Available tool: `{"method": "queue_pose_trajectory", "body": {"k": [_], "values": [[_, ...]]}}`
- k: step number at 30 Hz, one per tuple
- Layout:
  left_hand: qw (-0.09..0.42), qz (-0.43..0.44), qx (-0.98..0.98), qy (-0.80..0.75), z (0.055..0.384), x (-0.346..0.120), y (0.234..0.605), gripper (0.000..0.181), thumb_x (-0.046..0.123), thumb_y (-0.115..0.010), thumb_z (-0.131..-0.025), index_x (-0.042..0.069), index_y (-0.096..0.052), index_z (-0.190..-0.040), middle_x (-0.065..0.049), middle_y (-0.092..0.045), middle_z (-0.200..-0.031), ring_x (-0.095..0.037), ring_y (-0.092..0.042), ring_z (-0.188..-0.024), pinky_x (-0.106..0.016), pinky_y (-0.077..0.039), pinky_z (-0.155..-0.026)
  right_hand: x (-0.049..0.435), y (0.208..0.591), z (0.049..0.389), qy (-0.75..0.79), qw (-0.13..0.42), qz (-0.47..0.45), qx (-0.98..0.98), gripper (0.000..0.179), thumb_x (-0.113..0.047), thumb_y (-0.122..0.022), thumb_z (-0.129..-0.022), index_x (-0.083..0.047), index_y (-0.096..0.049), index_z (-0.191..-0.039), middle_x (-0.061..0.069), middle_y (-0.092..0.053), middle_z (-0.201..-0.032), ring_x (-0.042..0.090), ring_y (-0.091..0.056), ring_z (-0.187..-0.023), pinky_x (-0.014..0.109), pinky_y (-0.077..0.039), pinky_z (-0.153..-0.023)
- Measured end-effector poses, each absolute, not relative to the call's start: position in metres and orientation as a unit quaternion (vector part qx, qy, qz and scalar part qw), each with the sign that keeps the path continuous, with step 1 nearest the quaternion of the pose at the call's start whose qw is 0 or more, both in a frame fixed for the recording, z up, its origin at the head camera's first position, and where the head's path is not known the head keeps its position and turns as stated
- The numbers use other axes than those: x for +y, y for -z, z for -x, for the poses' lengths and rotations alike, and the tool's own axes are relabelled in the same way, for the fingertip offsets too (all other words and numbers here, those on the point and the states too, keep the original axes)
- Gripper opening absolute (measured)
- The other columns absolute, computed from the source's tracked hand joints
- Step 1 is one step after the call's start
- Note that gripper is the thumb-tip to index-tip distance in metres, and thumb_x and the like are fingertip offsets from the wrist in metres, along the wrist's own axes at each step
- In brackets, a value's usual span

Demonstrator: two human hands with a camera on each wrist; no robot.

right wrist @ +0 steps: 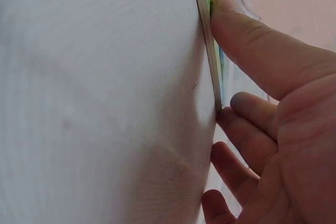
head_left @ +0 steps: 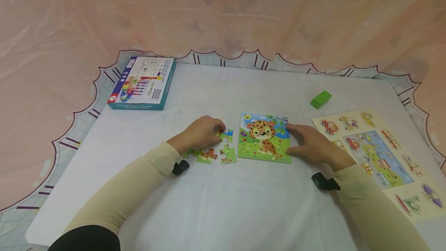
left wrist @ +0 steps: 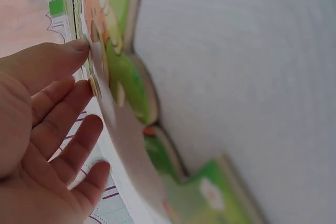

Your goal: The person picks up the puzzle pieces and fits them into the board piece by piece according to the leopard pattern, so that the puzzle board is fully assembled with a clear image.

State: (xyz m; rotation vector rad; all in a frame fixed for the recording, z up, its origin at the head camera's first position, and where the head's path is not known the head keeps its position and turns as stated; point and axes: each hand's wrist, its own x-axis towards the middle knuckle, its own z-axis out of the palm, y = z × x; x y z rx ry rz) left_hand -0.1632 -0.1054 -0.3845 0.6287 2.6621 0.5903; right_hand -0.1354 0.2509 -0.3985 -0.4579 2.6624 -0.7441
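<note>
My left hand (head_left: 203,133) pinches a small jigsaw puzzle piece (head_left: 228,135) by its left side, between thumb and fingertips. Just below it on the white table lie loose puzzle pieces (head_left: 228,155) in green and orange, some partly hidden by the hand; their edges loom large in the left wrist view. To their right sits a square leopard puzzle board (head_left: 263,138), flat on the table. My right hand (head_left: 313,144) touches that board's right edge, thumb near the lower corner and a fingertip near the upper one. The right wrist view shows thumb (right wrist: 247,32) and fingers spread apart.
A boxed set (head_left: 143,82) stands at the table's back left. Toward the back right lies a green block (head_left: 320,99). A larger cream picture board (head_left: 379,162) with vehicles and figures extends beneath and beyond my right forearm. Scalloped cloth borders the table.
</note>
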Motion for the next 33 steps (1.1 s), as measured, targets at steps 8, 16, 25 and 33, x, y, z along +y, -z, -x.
{"method": "queue_pose_trajectory", "body": {"k": [8,16,25,33], "values": [[0.161,-0.232,0.936,-0.209,0.164,-0.103,0.383,0.039,0.017,-0.075,-0.089,0.005,-0.067,-0.126,-0.005,-0.067,-0.121,-0.025,-0.055,-0.120,-0.041,-0.042,-0.105,0.253,0.400,0.137,0.262,0.164,0.163,0.937,0.084,-0.029,-0.081,-0.085,0.001,-0.039,-0.151,0.024,-0.035,-0.155,0.045,-0.026,-0.144,0.059,-0.020,-0.114],[0.148,-0.225,0.937,-0.224,0.165,-0.099,0.376,0.040,0.017,-0.072,-0.090,0.004,-0.065,-0.128,-0.007,-0.065,-0.123,-0.024,-0.054,-0.118,-0.039,-0.044,-0.102,0.253,0.398,0.138,0.267,0.171,0.159,0.935,0.085,-0.029,-0.082,-0.084,0.001,-0.039,-0.151,0.024,-0.035,-0.155,0.045,-0.025,-0.144,0.060,-0.020,-0.115],[0.137,-0.249,0.930,-0.232,0.167,-0.082,0.362,0.040,0.017,-0.071,-0.091,0.005,-0.065,-0.129,-0.005,-0.066,-0.123,-0.023,-0.053,-0.120,-0.038,-0.045,-0.101,0.252,0.398,0.137,0.270,0.173,0.156,0.934,0.085,-0.031,-0.082,-0.084,0.000,-0.039,-0.151,0.024,-0.034,-0.156,0.045,-0.024,-0.144,0.060,-0.019,-0.114],[0.148,-0.278,0.917,-0.245,0.167,-0.057,0.362,0.043,0.014,-0.070,-0.091,0.003,-0.062,-0.132,-0.006,-0.065,-0.127,-0.024,-0.052,-0.124,-0.036,-0.046,-0.099,0.250,0.397,0.134,0.278,0.170,0.161,0.931,0.083,-0.030,-0.081,-0.085,0.001,-0.040,-0.150,0.024,-0.035,-0.155,0.045,-0.024,-0.144,0.060,-0.019,-0.115]]}}
